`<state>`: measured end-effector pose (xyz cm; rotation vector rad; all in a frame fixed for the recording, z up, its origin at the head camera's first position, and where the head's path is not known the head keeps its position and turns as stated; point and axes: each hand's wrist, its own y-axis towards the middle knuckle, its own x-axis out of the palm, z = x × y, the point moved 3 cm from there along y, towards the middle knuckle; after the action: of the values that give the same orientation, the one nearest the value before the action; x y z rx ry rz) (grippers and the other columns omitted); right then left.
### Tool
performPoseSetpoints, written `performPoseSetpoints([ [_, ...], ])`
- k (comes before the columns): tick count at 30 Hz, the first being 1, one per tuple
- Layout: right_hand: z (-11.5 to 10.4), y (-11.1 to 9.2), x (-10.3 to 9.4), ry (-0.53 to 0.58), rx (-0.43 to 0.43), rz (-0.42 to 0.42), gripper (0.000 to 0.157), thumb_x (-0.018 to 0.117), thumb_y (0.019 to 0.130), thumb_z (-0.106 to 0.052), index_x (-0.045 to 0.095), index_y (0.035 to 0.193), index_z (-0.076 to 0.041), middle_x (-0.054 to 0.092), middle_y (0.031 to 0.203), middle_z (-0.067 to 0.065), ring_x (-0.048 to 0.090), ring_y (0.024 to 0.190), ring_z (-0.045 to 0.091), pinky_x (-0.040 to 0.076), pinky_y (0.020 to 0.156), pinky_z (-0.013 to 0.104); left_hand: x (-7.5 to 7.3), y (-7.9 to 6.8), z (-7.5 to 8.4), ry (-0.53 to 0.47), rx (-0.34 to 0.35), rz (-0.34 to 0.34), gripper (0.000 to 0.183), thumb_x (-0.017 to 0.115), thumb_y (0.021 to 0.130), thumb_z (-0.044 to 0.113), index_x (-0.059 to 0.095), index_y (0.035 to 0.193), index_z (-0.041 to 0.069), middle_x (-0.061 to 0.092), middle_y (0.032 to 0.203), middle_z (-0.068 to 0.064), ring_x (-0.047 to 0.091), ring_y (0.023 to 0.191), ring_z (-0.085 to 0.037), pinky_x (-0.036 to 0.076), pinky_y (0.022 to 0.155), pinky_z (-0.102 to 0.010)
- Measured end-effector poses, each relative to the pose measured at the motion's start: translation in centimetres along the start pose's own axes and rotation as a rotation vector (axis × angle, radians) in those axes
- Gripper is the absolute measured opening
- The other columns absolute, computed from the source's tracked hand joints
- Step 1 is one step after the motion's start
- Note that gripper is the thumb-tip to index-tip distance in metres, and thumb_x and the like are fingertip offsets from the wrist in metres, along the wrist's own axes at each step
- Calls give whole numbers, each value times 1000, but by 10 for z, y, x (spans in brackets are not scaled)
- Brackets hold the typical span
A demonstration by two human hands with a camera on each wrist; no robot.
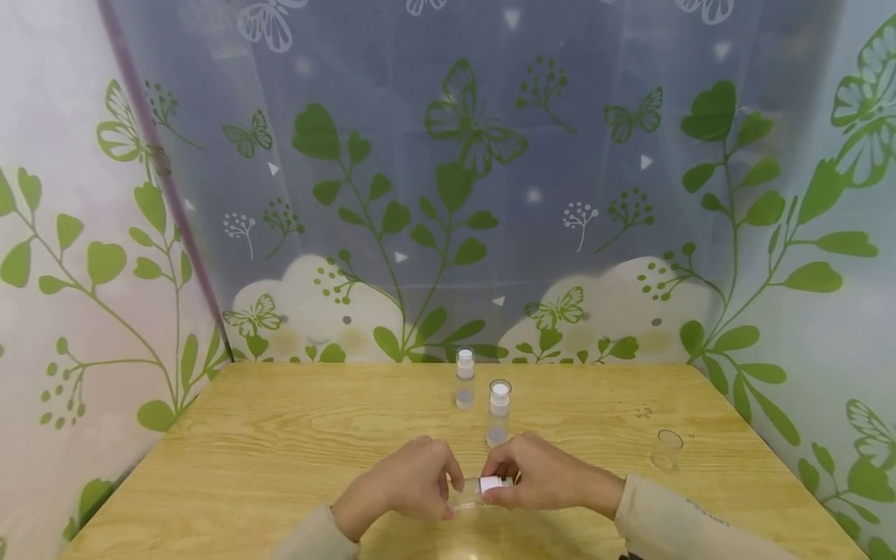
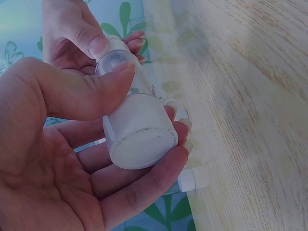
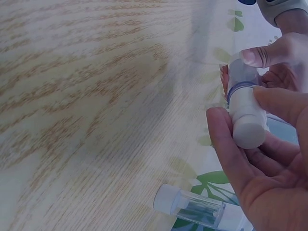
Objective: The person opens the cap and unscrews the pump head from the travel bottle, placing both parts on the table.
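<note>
Both hands hold one small clear pump bottle (image 1: pixel 471 493), lying roughly sideways low over the table. My left hand (image 1: pixel 420 476) grips its lower end; in the left wrist view the thumb presses the clear body and the fingers curl round the white base (image 2: pixel 142 132). At the other end my right hand (image 1: pixel 542 470) pinches the white pump head (image 3: pixel 248 118) between thumb and fingers. A bluish ring shows where head and body meet in the right wrist view. No clear cap covers the held pump head.
Two similar bottles, a farther one (image 1: pixel 465 381) and a nearer one (image 1: pixel 499 424), stand upright beyond the hands with clear caps over their pumps. A loose clear cap (image 1: pixel 667 449) stands to the right on the wooden table (image 1: pixel 280 428). Patterned curtains (image 1: pixel 392 179) enclose the table.
</note>
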<state>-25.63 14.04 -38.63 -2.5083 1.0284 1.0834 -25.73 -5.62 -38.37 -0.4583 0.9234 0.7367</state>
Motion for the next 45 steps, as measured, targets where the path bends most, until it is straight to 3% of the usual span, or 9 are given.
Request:
performPoseSetpoints([
  [13, -1, 1, -1, -63, -3, 61, 11, 83, 87, -17, 75, 92, -12, 78, 89, -3, 67, 79, -4, 57, 68, 17, -1, 1, -1, 13, 6, -8, 21, 84, 72, 5, 81, 93, 6, 74, 74, 4, 60, 63, 1, 51, 59, -17],
  [21, -1, 2, -3, -112, 7, 42, 25, 85, 86, -22, 74, 104, -10, 77, 94, 0, 67, 81, -1, 57, 68, 17, -1, 2, -1, 38, 15, 2, 21, 84, 71, 5, 81, 92, 6, 74, 73, 4, 58, 65, 2, 50, 61, -17],
  [27, 0, 1, -3, -105, -34, 8, 22, 69, 99, -25, 75, 108, -5, 79, 96, 5, 69, 78, -2, 57, 69, 17, -2, 0, 0, 45, 11, -1, 21, 85, 72, 5, 81, 92, 6, 73, 72, 6, 57, 64, 2, 50, 61, -17],
  [33, 3, 0, -1, 27, -11, -49, 25, 59, 105, -21, 75, 107, -1, 79, 88, 9, 70, 67, 1, 58, 62, 20, -2, 0, -1, 36, 6, -1, 21, 85, 72, 6, 81, 93, 6, 74, 74, 4, 57, 65, 2, 50, 62, -17],
  [37, 3, 1, 0, 42, 3, -56, 21, 64, 102, -18, 75, 107, -1, 78, 87, 10, 69, 66, 0, 58, 63, 19, -1, 0, -2, 36, 5, -3, 20, 84, 72, 5, 81, 92, 6, 73, 73, 3, 58, 63, 2, 50, 60, -17],
  [45, 2, 3, -2, -78, 27, -6, 17, 79, 91, -20, 77, 104, -9, 78, 97, -1, 66, 80, -4, 56, 70, 17, -1, 0, -3, 35, 6, -8, 20, 85, 72, 6, 81, 91, 6, 73, 71, 5, 58, 62, 2, 50, 60, -17],
])
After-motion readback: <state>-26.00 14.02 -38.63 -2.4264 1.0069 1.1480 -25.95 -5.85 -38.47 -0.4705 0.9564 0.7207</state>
